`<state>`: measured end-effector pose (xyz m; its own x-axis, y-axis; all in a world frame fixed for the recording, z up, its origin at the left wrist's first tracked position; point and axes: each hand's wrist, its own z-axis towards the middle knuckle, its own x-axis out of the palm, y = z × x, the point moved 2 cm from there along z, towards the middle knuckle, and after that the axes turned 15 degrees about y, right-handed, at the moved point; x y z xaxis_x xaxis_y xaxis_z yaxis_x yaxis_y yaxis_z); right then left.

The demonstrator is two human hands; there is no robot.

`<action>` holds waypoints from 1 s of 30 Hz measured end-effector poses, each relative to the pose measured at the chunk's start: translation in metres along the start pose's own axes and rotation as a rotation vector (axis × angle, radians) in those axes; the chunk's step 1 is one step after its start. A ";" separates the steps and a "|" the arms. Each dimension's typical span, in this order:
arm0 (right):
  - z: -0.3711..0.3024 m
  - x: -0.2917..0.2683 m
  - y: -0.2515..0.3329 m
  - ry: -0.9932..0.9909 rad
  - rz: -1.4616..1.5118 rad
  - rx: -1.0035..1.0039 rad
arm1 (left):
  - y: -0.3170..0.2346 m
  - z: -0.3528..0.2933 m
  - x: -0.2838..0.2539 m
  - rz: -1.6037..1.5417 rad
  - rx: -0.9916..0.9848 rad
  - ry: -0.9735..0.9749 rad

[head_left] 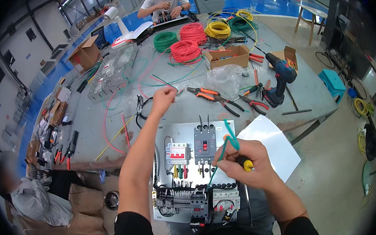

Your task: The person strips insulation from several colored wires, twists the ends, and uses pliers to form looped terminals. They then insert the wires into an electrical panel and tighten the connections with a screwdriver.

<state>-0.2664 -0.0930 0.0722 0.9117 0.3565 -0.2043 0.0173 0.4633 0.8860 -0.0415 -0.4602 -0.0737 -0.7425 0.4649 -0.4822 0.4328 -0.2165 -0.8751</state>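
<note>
On my lap, against the table edge, rests a pale metal mounting plate [177, 133] with wired electrical parts. It bears a large grey breaker [204, 145], a white breaker with red levers [177, 153], a small contactor [199, 205] and a terminal row [175, 199]. My right hand [253, 167] is closed over the plate's right side. It pinches a looped green wire [232, 142] and keeps a yellow-and-black screwdriver [244, 163] in its grip. Beyond the plate, my left hand [164, 100] is closed above the table; its fingers hide whatever they may hold. Wire pieces lie beside it.
Orange-handled wire strippers [208, 95], pliers [253, 105] and a cordless drill [281, 79] lie beyond the plate. Red wire coils [186, 51], a green coil [165, 41] and a cardboard box [227, 57] stand farther back. White sheet [272, 146] lies right. Two people sit nearby.
</note>
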 end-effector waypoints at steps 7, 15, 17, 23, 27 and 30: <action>0.009 0.022 0.016 0.051 -0.312 -0.127 | -0.255 -0.237 -0.009 -0.454 0.497 0.260; 0.005 0.057 0.050 0.080 -0.363 -0.279 | -0.305 -0.335 -0.005 -0.087 0.669 0.182; 0.000 0.060 0.056 0.071 -0.398 -0.301 | -0.308 -0.344 -0.004 -0.033 0.677 0.167; -0.009 0.071 0.070 0.043 -0.415 -0.368 | -0.322 -0.363 0.001 0.291 0.807 0.083; -0.011 0.066 0.066 -0.004 -0.499 -0.398 | -0.330 -0.372 0.010 0.246 0.700 0.106; -0.007 0.065 0.052 -0.021 -0.517 -0.407 | -0.320 -0.374 0.010 0.034 0.405 0.198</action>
<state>-0.2086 -0.0405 0.1018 0.8354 -0.0081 -0.5496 0.3019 0.8422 0.4466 0.0033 -0.0654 0.2165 -0.6020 0.5984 -0.5287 0.1910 -0.5349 -0.8230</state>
